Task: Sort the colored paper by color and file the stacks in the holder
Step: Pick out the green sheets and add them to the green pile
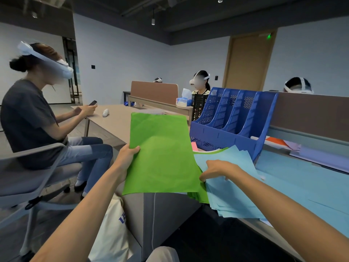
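Observation:
My left hand [127,155] grips the left edge of a stack of green paper [160,156], held up and tilted in front of me. My right hand [217,170] rests on a fanned stack of light blue paper [234,197] at the desk's near edge, its thumb at the stack's left edge. More green sheets [198,195] poke out from under the blue stack. The blue plastic file holder [232,120] with several slots stands on the desk behind the papers. Pink paper [194,146] peeks out by the holder's base.
Orange and purple sheets [287,144] lie to the right of the holder on a light blue desk surface [302,176]. A person on an office chair [28,167] sits to my left. A white bag [111,227] is by my knee. Other desks and people sit beyond.

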